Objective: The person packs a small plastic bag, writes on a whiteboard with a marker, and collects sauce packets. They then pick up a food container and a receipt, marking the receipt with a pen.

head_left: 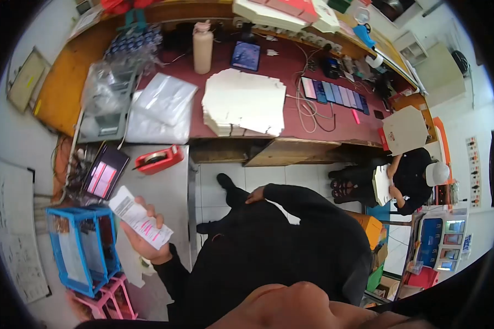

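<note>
My left hand (148, 241) is closed around a printed white paper slip (141, 218), which carries several pink highlighter strokes on its lower part. A tablet-like device (105, 172) with a pink and white screen stands just beyond the slip. Near it, a red tape dispenser (158, 159) sits on the grey side table (148, 189). My right hand (256, 194) lies on my dark-clothed leg, its fingers stretched out and holding nothing that I can see.
On the red desk are a stack of white sheets (244, 102), plastic bags (163, 104), a bottle (202, 48), a tablet (245, 56) and a row of phones (335, 93). A blue-framed rack (85, 249) stands at left. Another person (414, 178) sits at right, holding papers.
</note>
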`<state>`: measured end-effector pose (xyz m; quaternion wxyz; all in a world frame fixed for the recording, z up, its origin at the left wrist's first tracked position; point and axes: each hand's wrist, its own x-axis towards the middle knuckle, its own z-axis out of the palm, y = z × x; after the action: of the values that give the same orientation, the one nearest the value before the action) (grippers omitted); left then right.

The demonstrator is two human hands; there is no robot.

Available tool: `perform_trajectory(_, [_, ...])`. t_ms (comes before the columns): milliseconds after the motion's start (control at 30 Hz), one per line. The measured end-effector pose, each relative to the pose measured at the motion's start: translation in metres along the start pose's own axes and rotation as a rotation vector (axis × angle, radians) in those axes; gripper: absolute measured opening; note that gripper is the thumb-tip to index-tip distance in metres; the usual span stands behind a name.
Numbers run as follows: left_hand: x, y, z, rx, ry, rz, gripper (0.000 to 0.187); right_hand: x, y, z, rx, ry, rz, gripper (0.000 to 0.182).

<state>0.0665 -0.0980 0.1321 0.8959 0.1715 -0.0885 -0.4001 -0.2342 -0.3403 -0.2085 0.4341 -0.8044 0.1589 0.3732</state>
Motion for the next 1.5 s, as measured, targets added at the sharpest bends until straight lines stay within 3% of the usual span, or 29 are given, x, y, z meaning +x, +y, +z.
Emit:
perform_trajectory(33, [0.012,-0.009,0.007,0.062,-0.028,0.026,0.052,-0.020,0.012,-0.012,-0.166,-0.061,0.406,0.067])
perform_trajectory(67, [0.021,-0.018,0.015,0.128,-0.057,0.050,0.051,-0.044,0.033,-0.018,-0.163,0.028,0.541,0.066])
perform_trajectory(133, [0.035,-0.048,0.029,0.129,-0.123,0.034,0.053,-0.091,0.069,-0.038,-0.128,0.133,0.546,0.050])
perform_trajectory(167, [0.041,-0.068,0.035,0.143,-0.098,0.007,0.052,-0.106,0.091,-0.039,-0.152,0.371,0.450,0.034])
perform_trajectory(200, [0.047,-0.089,0.040,0.156,-0.075,-0.018,0.052,-0.115,0.110,-0.048,-0.145,0.379,0.447,0.034])
perform_trajectory(267, [0.056,-0.144,0.042,0.119,-0.047,-0.118,0.053,-0.134,0.145,-0.072,0.238,0.889,0.472,0.023])
perform_trajectory(333, [0.074,-0.212,0.053,0.018,-0.027,-0.258,0.054,-0.167,0.156,-0.111,0.222,1.191,0.355,0.017])
perform_trajectory(433, [0.091,-0.302,0.087,-0.071,0.062,-0.485,0.051,-0.191,0.198,-0.153,0.149,1.455,0.263,0.017])
perform_trajectory(500, [0.103,-0.336,0.106,-0.029,0.028,-0.631,0.048,-0.220,0.203,-0.183,0.360,1.610,0.132,0.018])
perform_trajectory(600, [0.133,-0.367,0.130,0.128,-0.099,-0.593,0.047,-0.233,0.238,-0.192,0.316,1.821,0.332,0.017])
perform_trajectory(733, [0.157,-0.388,0.156,0.160,-0.087,-0.463,0.045,-0.227,0.272,-0.179,0.098,1.878,0.346,0.019])
perform_trajectory(800, [0.161,-0.399,0.164,0.142,-0.088,-0.451,0.045,-0.218,0.270,-0.171,-0.130,1.809,0.344,0.017])
perform_trajectory(833, [0.161,-0.403,0.166,0.145,-0.071,-0.443,0.045,-0.217,0.267,-0.170,-0.136,1.710,0.377,0.015])
perform_trajectory(967, [0.166,-0.407,0.171,0.148,-0.039,-0.404,0.047,-0.212,0.271,-0.167,-0.040,1.729,0.350,0.014])
perform_trajectory(1300, [0.169,-0.398,0.175,0.137,-0.108,-0.286,0.047,-0.213,0.270,-0.168,-0.142,1.758,0.314,0.014])
perform_trajectory(1500, [0.154,-0.370,0.164,0.069,-0.035,-0.232,0.051,-0.209,0.272,-0.165,-0.191,1.747,0.329,0.015])
